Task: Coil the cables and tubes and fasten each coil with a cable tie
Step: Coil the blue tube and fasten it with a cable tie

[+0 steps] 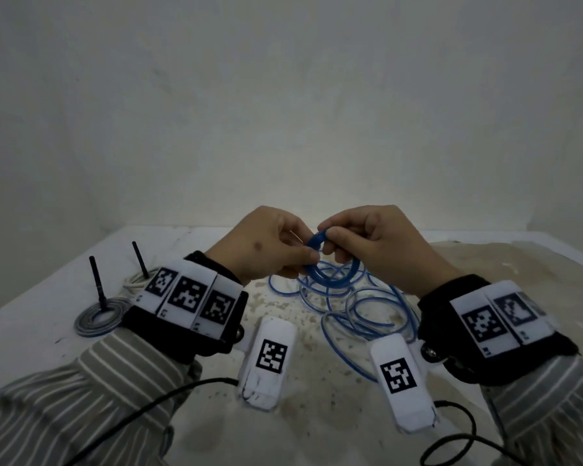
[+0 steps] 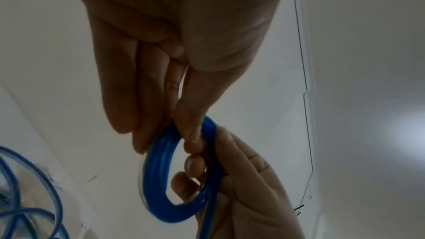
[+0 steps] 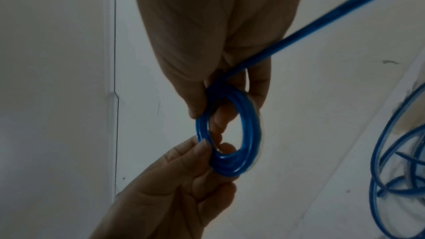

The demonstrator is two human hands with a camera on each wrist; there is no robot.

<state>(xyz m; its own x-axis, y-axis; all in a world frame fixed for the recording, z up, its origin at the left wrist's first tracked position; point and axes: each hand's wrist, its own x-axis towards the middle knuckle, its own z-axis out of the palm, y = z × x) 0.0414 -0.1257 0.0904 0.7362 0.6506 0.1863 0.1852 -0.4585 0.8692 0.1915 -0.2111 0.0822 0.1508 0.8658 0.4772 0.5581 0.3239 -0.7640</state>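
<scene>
A small coil of blue tube (image 1: 311,247) is held upright above the table between both hands. My left hand (image 1: 303,260) pinches its lower left side, thumb against fingers, and in the left wrist view the thumb crosses the coil (image 2: 156,179). My right hand (image 1: 330,240) grips the top of the coil, with fingers through the ring (image 3: 248,134). One strand (image 3: 322,24) runs from the right hand's grip down to the loose blue tube (image 1: 360,304), which lies in tangled loops on the table under the hands. No cable tie shows.
At the left, a grey and white cable coil (image 1: 98,314) lies round a black post (image 1: 96,280). A white cable (image 1: 135,280) lies by a second post (image 1: 140,260). The white table (image 1: 48,297) meets a plain wall behind; black wrist-camera cords trail near the front edge.
</scene>
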